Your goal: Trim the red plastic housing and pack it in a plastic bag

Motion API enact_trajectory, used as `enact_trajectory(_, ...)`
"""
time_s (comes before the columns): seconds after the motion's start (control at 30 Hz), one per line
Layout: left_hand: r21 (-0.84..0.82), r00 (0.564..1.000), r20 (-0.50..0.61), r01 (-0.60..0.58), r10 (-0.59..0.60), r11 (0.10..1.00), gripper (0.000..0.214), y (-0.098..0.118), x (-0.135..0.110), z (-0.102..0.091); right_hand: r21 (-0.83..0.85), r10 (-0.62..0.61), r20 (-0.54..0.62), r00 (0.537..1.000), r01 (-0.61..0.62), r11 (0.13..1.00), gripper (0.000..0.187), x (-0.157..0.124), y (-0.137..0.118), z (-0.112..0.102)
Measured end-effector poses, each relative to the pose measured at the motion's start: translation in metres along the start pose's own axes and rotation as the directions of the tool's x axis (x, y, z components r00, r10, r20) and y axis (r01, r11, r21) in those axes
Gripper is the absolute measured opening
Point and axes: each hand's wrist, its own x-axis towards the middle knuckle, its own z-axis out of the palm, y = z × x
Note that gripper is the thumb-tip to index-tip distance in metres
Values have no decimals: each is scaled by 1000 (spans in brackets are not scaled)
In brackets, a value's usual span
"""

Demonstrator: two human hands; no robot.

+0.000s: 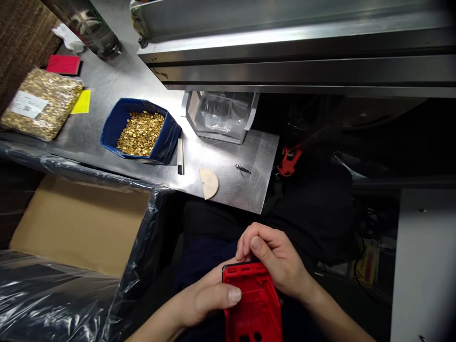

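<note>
Left hand (203,297) grasping red hollow plastic shell with a dark edge (254,294), thumb pressed over its left side, open interior facing up; shell is held above the lap, short of the worktop, lower end cut off by frame. Right hand (281,261) at the shell's upper right corner, fingers curled, thumb bent in; can't tell if that grip pinches anything. Steel worktop (258,147) ahead: cream half-round disc (209,184) near the front edge, small metal clipper-like tool (242,168) to its right, white slim cutter-like tool (180,156) just beside blue angular bin (170,140) partly filled with small gold-coloured pieces (140,135). Behind, grey open-front plastic bin (221,137) with clear plastic bags (224,114). Far left, clear bag of gold-coloured pieces (53,97), white label on it, yellow paper square (81,102) at its side. Red-orange-handled tool (289,164) just off the worktop's right edge.
</note>
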Motion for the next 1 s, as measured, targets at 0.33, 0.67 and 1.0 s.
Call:
enact_trajectory(0.33,-77,1000,6,14,-14,997,65,-3,1,-4,-47,-13,-234,972,2,999,42,-7,13,7)
enact_trajectory(0.67,-127,1000,11,29,-28,992,64,-3,2,-2,-95,-15,-268,963,-11,995,43,-6,16,6)
enact_trajectory(1.0,-145,999,4,37,-37,989,67,-4,3,-3,-28,5,-210,978,-11,1000,43,-4,16,7)
